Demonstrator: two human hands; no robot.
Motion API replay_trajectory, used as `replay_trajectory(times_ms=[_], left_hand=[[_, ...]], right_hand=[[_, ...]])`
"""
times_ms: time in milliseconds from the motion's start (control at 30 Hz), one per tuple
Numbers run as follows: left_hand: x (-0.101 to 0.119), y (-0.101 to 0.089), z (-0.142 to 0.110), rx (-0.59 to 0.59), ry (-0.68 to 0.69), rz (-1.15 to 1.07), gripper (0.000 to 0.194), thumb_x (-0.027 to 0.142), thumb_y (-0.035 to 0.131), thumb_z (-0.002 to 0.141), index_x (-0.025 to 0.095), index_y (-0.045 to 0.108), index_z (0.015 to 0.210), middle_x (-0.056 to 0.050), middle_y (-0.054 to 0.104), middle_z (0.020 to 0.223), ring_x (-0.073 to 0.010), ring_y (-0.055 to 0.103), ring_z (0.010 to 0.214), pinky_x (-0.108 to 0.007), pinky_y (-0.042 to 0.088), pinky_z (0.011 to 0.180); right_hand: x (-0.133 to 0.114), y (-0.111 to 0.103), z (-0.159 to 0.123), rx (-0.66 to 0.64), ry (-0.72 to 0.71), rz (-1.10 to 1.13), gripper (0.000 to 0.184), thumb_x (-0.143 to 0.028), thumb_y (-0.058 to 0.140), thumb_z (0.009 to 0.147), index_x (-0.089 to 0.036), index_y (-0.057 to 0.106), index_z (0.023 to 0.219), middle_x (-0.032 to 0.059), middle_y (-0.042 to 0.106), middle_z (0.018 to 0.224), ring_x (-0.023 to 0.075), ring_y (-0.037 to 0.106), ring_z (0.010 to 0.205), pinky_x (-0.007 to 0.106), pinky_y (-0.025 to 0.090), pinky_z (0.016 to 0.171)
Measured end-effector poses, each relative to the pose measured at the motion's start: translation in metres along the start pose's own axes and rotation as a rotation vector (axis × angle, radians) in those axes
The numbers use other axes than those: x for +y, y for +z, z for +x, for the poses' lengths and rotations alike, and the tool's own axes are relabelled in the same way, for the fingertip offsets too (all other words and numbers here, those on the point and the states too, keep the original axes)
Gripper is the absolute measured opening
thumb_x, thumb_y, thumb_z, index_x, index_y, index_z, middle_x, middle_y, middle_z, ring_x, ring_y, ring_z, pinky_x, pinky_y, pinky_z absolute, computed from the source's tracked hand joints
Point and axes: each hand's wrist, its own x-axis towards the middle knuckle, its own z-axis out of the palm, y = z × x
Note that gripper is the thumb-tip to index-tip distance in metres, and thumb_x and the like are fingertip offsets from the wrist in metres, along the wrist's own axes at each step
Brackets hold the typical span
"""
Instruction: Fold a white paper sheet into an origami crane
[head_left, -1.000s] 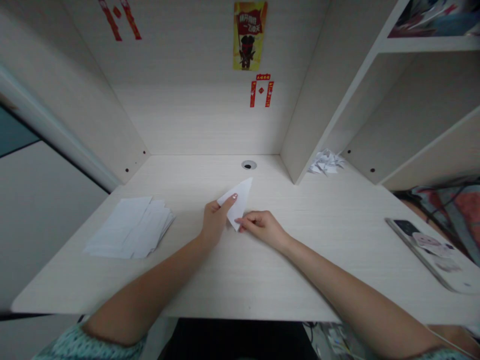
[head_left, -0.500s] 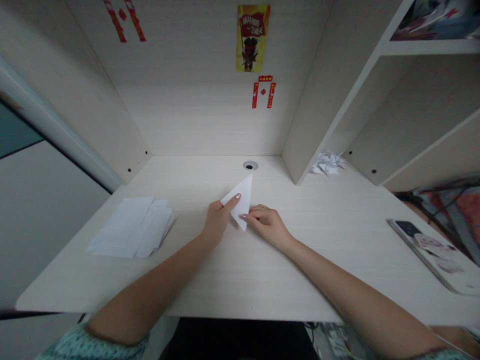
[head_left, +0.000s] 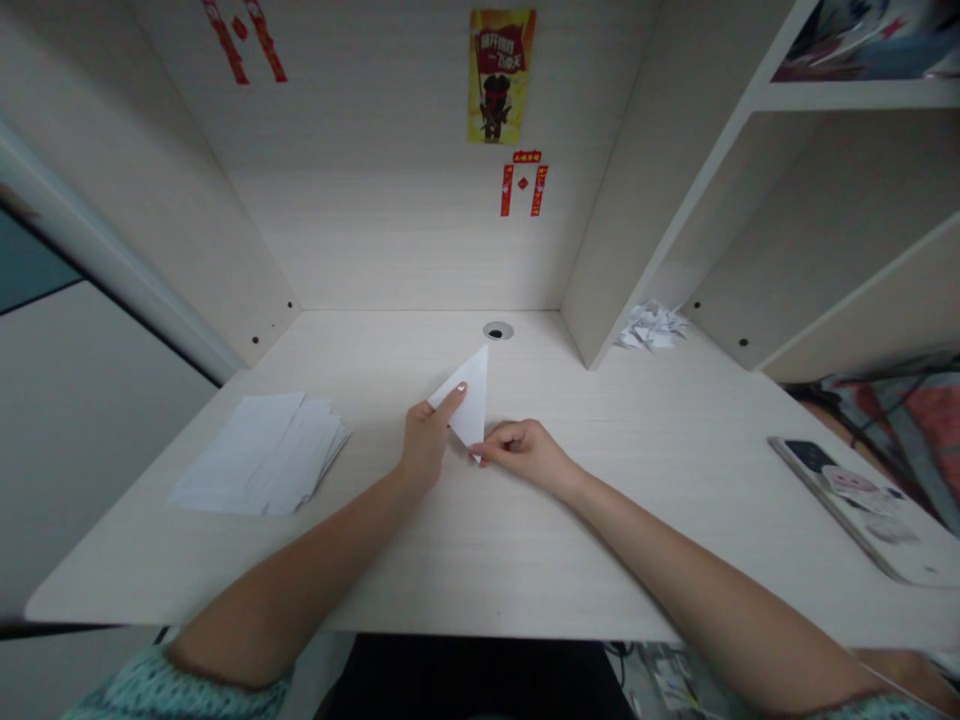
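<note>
Head view: white paper triangle (head_left: pixel 469 408) is pinched by left hand (head_left: pixel 424 442) at left, right hand (head_left: pixel 529 450) at near corner; could be creased askew by uneven pull.

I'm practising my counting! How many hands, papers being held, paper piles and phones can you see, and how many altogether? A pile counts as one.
Hands: 2 (left hand, right hand)
Held white paper: 1
Paper piles: 2 (left pile, back-right heap)
Phone: 1
Total: 6
</note>
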Motion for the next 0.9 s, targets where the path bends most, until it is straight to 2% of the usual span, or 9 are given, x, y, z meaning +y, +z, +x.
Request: replay_trajectory(times_ms=[267, 567, 900], left_hand=[[0.0024, 0.0006, 0.0001, 0.003, 0.024, 0.033, 0.035, 0.044, 0.071, 0.065, 0.009, 0.067, 0.069, -0.003, 0.062, 0.056, -0.0118, 0.054, 0.050, -0.021, 0.040, 0.047], [0.0059, 0.0023, -0.0035, -0.025, 0.042, 0.047, 0.035, 0.045, 0.069, 0.068, 0.011, 0.064, 0.062, -0.001, 0.057, 0.046, -0.0117, 0.052, 0.044, -0.023, 0.040, 0.047], [0.0013, -0.0011, 0.0015, 0.017, 0.080, 0.032, 0.034, 0.044, 0.071, 0.065, 0.011, 0.066, 0.066, -0.003, 0.064, 0.060, -0.0113, 0.055, 0.052, -0.022, 0.041, 0.052]], right_hand=[[-0.0058, -0.0030, 0.0033, -0.046, 0.041, 0.159, 0.035, -0.048, 0.067, 0.072, -0.013, 0.071, 0.068, 0.0054, 0.069, 0.068, 0.0132, 0.058, 0.062, 0.025, 0.044, 0.060], [-0.0048, -0.0058, 0.0012, -0.044, 0.046, 0.033, 0.041, -0.052, 0.059, 0.078, -0.014, 0.071, 0.065, 0.0051, 0.069, 0.065, 0.0129, 0.059, 0.059, 0.024, 0.044, 0.056], [-0.0054, -0.0082, 0.0022, -0.056, -0.041, 0.053, 0.036, -0.050, 0.063, 0.075, -0.014, 0.071, 0.072, 0.0065, 0.069, 0.074, 0.0144, 0.061, 0.069, 0.025, 0.045, 0.063]])
